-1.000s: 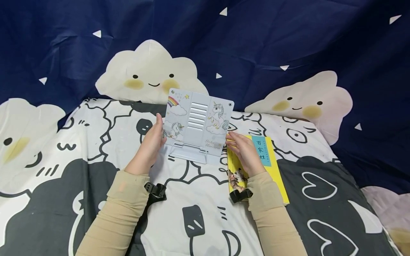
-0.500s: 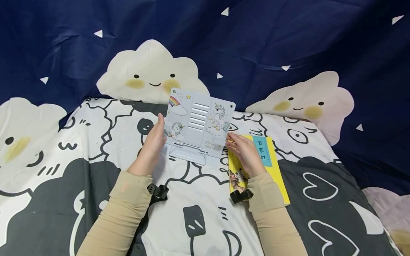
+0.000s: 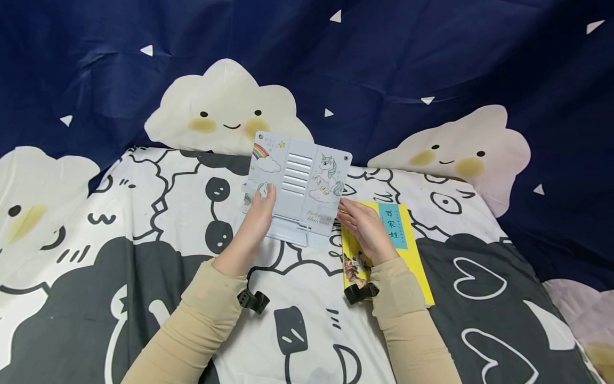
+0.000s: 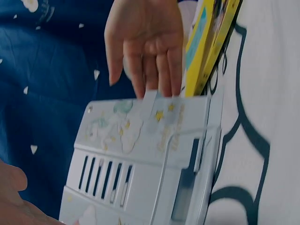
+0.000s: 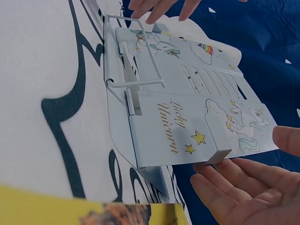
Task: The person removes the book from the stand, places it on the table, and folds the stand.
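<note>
A pale bookstand (image 3: 293, 201) with unicorn, rainbow and star prints stands tilted back on the bedding, slots down its middle panel. A wire page holder (image 5: 138, 84) runs along its lower front. My left hand (image 3: 256, 221) is in front of the stand's left panel, thumb up; its fingers hang near the left side clip (image 5: 160, 28) in the right wrist view. At the other edge, my right hand (image 3: 366, 229) has its palm turned up and fingers extended. Those fingertips touch the stand's edge by the folded-out right clip (image 5: 218, 140).
A yellow book (image 3: 413, 266) with a blue title panel lies just right of the stand, partly under my right forearm. Black-and-white patterned bedding (image 3: 307, 282) spreads beneath. Behind hangs a navy cloth (image 3: 364, 64) printed with clouds.
My left hand has moved from the stand's left edge rightward and slightly down, now overlapping its left panel. The stand, the right hand and the book stay in place.
</note>
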`<state>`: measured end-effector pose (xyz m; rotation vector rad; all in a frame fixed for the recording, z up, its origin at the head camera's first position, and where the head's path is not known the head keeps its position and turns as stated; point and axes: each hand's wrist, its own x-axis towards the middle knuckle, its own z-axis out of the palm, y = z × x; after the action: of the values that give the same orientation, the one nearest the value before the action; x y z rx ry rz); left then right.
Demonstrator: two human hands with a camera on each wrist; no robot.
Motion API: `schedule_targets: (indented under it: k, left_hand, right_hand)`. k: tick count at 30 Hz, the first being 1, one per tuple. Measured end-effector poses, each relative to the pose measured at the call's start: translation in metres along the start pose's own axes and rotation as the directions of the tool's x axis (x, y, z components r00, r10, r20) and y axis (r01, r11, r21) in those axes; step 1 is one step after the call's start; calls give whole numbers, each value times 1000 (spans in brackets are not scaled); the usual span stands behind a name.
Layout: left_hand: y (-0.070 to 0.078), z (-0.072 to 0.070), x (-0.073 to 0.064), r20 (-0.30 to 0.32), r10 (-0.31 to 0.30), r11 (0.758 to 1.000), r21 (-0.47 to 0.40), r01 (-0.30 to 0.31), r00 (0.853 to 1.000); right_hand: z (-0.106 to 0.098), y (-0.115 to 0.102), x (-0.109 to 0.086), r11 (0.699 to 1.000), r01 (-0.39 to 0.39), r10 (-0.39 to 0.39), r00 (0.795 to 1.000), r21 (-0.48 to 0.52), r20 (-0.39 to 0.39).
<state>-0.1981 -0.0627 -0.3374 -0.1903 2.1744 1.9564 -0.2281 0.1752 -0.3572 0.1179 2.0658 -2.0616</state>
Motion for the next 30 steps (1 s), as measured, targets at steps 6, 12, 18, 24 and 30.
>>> schedule_targets:
  k: [6, 12, 18, 24, 30]
  left_hand:
    - [0, 14, -6, 6, 2, 1000, 6, -2, 1000]
    - [-1, 17, -6, 0, 13, 1000, 23, -13, 1000]
    - [-2, 15, -4, 2, 10, 1000, 23, -10, 1000]
    - [-3, 9, 1, 14, -13, 1000, 7, 13, 1000]
    - [-4, 1, 6, 12, -16, 999, 29, 15, 1000]
  right_hand:
    - [2, 0, 1, 1000, -7, 7, 1000, -7, 2]
    - [1, 1, 1, 1000, 3, -3, 1000, -24, 8]
    - [-1, 2, 0, 999, 9, -9, 1000, -45, 18]
    - [-3, 2, -1, 997, 3, -1, 1000, -80, 26]
    - [-5, 1, -2, 990, 15, -6, 998, -141, 64]
